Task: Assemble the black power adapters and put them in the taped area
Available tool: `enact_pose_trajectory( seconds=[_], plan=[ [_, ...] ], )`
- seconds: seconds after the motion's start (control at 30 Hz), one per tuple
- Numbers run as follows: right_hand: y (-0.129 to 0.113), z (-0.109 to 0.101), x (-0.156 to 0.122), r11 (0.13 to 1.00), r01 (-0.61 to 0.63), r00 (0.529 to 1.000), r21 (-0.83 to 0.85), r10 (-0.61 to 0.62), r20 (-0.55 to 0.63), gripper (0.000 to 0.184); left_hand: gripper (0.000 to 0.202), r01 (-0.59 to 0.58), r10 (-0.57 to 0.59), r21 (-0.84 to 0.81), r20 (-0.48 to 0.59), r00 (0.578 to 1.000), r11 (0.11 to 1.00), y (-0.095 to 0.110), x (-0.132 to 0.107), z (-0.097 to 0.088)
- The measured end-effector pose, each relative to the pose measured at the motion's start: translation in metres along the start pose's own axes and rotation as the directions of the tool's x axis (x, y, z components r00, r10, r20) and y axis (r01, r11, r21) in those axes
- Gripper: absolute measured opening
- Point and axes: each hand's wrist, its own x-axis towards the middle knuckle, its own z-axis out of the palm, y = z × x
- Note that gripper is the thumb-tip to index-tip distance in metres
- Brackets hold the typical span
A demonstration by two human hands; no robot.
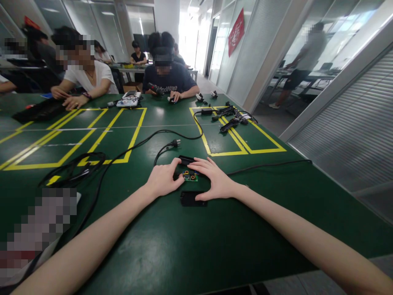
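A small green circuit board (190, 176) with round parts lies on the green table (190, 246), between my two hands. My left hand (163, 179) is curled at its left side, thumb reaching to a black casing piece (186, 159) behind the board. My right hand (211, 180) lies over the board's right side with fingers spread, thumb resting on a flat black cover (192, 198) in front. A black cable with a plug (175, 143) runs just behind.
Yellow tape rectangles (135, 131) mark the table. A pile of black adapters and cables (231, 116) lies at the back right, a coil of black cable (73, 168) at the left. Two people sit across the table, their hands on devices. A glass wall stands on the right.
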Motion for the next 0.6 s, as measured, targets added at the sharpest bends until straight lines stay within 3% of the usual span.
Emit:
enact_pose_trajectory(
  seconds=[0.27, 0.6],
  plan=[
    [0.005, 0.005, 0.004, 1.0, -0.027, 0.993, -0.002, 0.027, -0.118, 0.085, 0.043, -0.028, 0.028, 0.0, 0.016, 0.999, 1.0, 0.0, 0.001, 0.0],
    [0.007, 0.008, 0.004, 0.991, -0.133, 0.954, -0.031, 0.119, -0.274, 0.063, 0.036, -0.05, 0.048, -0.252, -0.013, 0.999, 0.966, -0.012, 0.005, 0.004]
  ],
)
